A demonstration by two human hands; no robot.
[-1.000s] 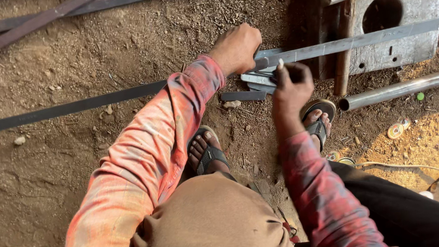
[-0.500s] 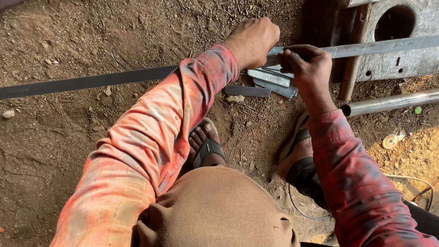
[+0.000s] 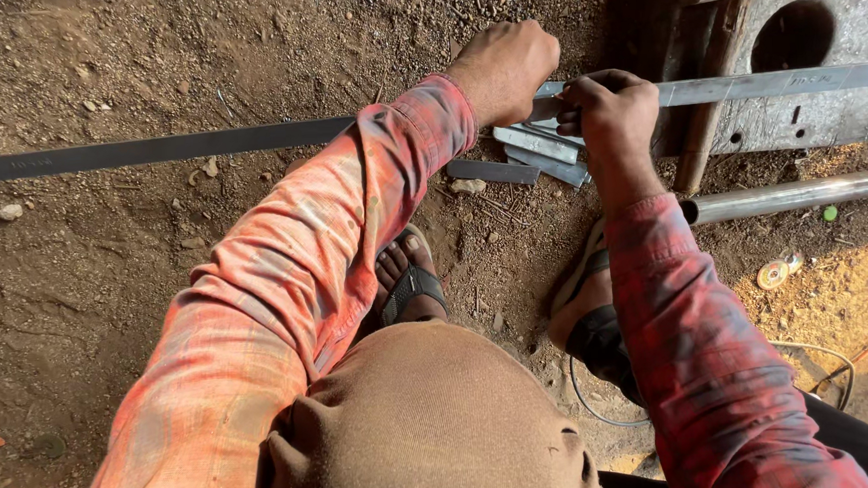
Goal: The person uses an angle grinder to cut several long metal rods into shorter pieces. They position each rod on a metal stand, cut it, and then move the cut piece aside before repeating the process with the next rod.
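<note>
Long flat steel bar [image 3: 201,145] runs level across the frame, held off the dirt floor [image 3: 109,281], far end over the grey metal block [image 3: 823,105] with the round hole. Left hand [image 3: 504,67] is a closed fist clamped on the bar from above. Right hand [image 3: 610,116] sits just beside it on the bar, fingers [image 3: 571,118] curled tight at the bar's lower edge; can't tell whether they pinch only the bar or something small as well. Judgement: step in hand is positioning or steadying the bar at a set spot near the block; next move calls for keeping it level and both grips firm so it doesn't slide. Under the hands, several short cut flat pieces [image 3: 538,154] lie in a loose pile on the dirt. A round steel tube [image 3: 798,195] lies on the ground to the right, near a small round disc [image 3: 772,274] and a thin cable [image 3: 816,353]. Sandalled foot [image 3: 406,280] planted below the bar. No packages, labels or signs to place; faint marks on the bar are too small to make out.
</note>
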